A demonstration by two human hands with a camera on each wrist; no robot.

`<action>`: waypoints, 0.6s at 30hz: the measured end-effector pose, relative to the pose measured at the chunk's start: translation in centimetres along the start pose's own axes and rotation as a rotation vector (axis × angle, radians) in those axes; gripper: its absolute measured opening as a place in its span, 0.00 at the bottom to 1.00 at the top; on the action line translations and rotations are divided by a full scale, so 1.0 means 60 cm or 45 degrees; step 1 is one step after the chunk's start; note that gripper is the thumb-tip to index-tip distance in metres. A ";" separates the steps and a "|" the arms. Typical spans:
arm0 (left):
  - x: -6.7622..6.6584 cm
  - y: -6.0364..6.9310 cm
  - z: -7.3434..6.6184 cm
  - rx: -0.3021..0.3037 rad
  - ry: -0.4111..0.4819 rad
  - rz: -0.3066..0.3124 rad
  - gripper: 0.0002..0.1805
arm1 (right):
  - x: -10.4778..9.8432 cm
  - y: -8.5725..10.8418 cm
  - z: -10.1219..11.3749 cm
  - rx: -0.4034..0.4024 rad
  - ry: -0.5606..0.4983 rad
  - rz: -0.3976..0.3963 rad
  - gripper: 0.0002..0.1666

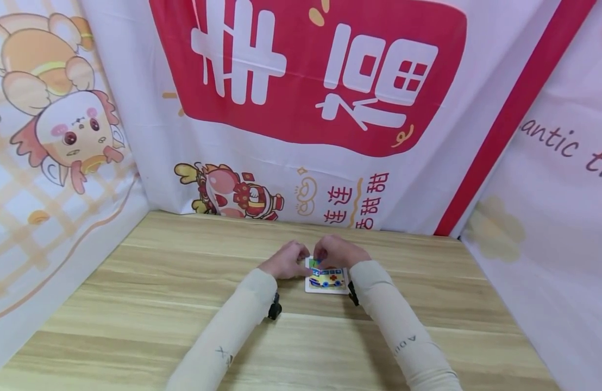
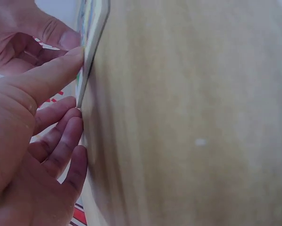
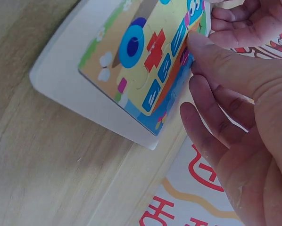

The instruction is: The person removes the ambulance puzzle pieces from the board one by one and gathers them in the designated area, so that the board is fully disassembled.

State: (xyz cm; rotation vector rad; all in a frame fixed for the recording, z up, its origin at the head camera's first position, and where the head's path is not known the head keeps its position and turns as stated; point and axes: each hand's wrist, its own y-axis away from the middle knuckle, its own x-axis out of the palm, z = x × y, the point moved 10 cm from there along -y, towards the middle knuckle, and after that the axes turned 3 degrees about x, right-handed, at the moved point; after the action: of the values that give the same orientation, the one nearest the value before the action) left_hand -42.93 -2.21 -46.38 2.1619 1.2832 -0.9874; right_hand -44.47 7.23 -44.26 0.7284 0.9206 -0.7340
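A flat jigsaw puzzle (image 1: 326, 279) with a yellow ambulance picture and a white frame lies on the wooden table. My left hand (image 1: 287, 260) grips its left upper corner; in the left wrist view the thumb (image 2: 68, 66) rests on the picture side and the fingertips touch the frame's edge. From the far side, my right hand (image 1: 341, 252) reaches over the top edge. Its thumb and index finger pinch a puzzle piece (image 3: 184, 56) near the ambulance roof, mostly covered by the thumb. The remaining right fingers are loosely bent beyond the edge.
The wooden table (image 1: 135, 326) spreads around the puzzle. A white printed cloth with a red panel (image 1: 301, 125) hangs behind it, and cloth walls (image 1: 550, 217) stand at both sides. Each wrist carries a small black device (image 1: 275, 308).
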 end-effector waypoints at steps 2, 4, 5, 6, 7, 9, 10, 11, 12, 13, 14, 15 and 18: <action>0.000 0.001 0.000 0.002 -0.009 -0.009 0.25 | -0.001 -0.002 -0.002 -0.007 -0.019 -0.009 0.10; -0.001 0.001 -0.004 0.016 -0.027 -0.020 0.24 | -0.001 -0.005 -0.006 -0.011 -0.026 -0.025 0.11; -0.001 0.001 -0.006 0.023 -0.033 -0.024 0.24 | -0.002 -0.006 -0.008 -0.007 -0.032 -0.030 0.11; -0.001 0.001 -0.007 0.028 -0.048 -0.025 0.24 | -0.001 -0.006 -0.010 -0.004 -0.035 -0.032 0.11; -0.001 0.000 -0.008 0.034 -0.056 -0.028 0.23 | -0.001 -0.007 -0.012 0.000 -0.035 -0.033 0.11; -0.001 0.000 -0.009 0.037 -0.069 -0.033 0.22 | 0.000 -0.008 -0.013 0.005 -0.033 -0.033 0.10; -0.001 -0.001 -0.009 0.036 -0.072 -0.034 0.22 | 0.000 -0.008 -0.012 0.008 -0.037 -0.028 0.10; 0.000 -0.002 -0.008 0.033 -0.081 -0.032 0.22 | 0.001 -0.009 -0.012 0.015 -0.038 -0.023 0.10; 0.001 -0.002 -0.007 0.029 -0.092 -0.029 0.21 | 0.002 -0.009 -0.012 0.021 -0.036 -0.019 0.10; 0.000 -0.003 -0.007 0.033 -0.089 -0.031 0.21 | 0.002 -0.009 -0.012 0.028 -0.034 -0.013 0.11; 0.000 -0.003 -0.007 0.035 -0.091 -0.033 0.21 | 0.002 -0.009 -0.011 0.034 -0.032 -0.008 0.11; 0.000 -0.003 -0.007 0.039 -0.098 -0.033 0.22 | 0.003 -0.010 -0.010 0.040 -0.027 -0.004 0.11; 0.000 -0.004 -0.008 0.046 -0.102 -0.035 0.22 | 0.003 -0.011 -0.008 0.050 0.008 0.005 0.11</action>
State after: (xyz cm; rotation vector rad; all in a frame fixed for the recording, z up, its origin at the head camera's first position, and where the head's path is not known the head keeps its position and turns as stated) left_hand -42.95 -1.79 -46.09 2.1137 1.2702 -1.1051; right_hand -45.14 7.18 -44.77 0.7676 0.9127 -0.7484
